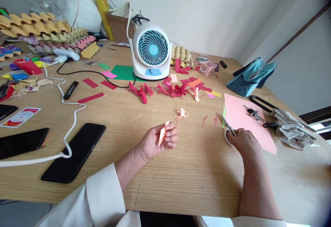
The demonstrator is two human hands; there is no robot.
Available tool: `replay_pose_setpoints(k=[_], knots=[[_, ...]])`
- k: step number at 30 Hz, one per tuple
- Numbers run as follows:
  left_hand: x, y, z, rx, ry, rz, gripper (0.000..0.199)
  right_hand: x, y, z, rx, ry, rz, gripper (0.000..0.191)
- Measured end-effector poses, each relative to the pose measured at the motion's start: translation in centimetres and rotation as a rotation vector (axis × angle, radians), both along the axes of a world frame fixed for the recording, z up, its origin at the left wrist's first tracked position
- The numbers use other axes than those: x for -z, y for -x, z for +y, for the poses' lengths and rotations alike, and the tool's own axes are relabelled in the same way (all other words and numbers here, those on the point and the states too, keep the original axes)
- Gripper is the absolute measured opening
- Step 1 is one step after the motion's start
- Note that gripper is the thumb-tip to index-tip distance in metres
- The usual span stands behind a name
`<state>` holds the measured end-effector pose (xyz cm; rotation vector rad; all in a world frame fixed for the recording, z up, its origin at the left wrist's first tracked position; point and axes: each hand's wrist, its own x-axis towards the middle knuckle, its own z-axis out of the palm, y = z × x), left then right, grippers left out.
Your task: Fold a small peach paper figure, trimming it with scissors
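Observation:
My left hand is closed round a small folded piece of pale peach paper, which stands up between thumb and fingers. To the right, my right hand has its fingers on the handles of a pair of scissors; the blades point away from me, beside a pink sheet. Part of the handles is hidden under the hand. Just beyond my left hand lies a small cut peach paper shape. Farther back is a row of crumpled red paper shapes, with another peach one at its right end.
A white fan stands at the back. Phones, a white cable and a black marker lie on the left. Keys rest on the pink sheet, near a blue bag. Egg trays are stacked far left.

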<state>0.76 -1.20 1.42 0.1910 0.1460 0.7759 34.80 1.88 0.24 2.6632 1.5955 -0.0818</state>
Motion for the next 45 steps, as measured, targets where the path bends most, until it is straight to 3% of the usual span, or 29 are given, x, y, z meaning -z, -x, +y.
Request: replay_pose_setpoints(k=[15,21,24,30,45], knots=[[-0.8,-0.1,-0.3,-0.009,0.04,0.096,0.034,0.4,-0.1,0.1,-0.011,-0.054,0.0,0.048],[-0.7,-0.3,-0.2,-0.02,-0.054,0.179,0.032,0.4,-0.1,0.1,-0.014,-0.058,-0.002,0.047],[-0.3,-0.6,-0.3,-0.092,-0.188,0.34,0.029,0.3,-0.1,0.1,-0.011,-0.053,0.003,0.047],[0.5,-1.2,-0.7,-0.316,-0.615,0.978,0.028,0.0,0.2,0.0,0.004,-0.05,0.001,0.048],[0.2,-1.6,-0.8,-0.467,-0.662,1.239,0.022,0.1,0.1,0.1,0.004,-0.064,0.004,0.047]])
